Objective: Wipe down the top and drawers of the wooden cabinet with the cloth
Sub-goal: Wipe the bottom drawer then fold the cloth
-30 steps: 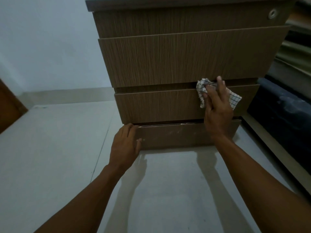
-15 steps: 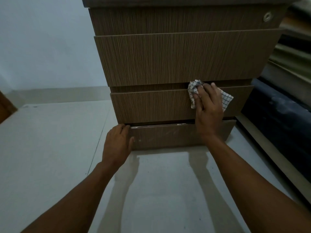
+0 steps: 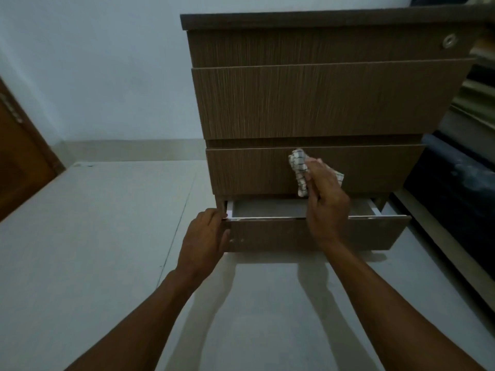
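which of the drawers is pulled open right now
The bottom drawer: its front stands out from the cabinet, showing the pale inside. The drawers above sit closed. The left hand grips its left end.

Cabinets: one wooden cabinet point(image 3: 329, 103)
Drawer fronts: four, stacked; the bottom drawer point(image 3: 316, 234) pulled out
Cloths: one checked cloth point(image 3: 299, 167)
Hands: two, left hand point(image 3: 203, 242) and right hand point(image 3: 325, 202)
Lock rings: one, at the top right corner point(image 3: 449, 40)
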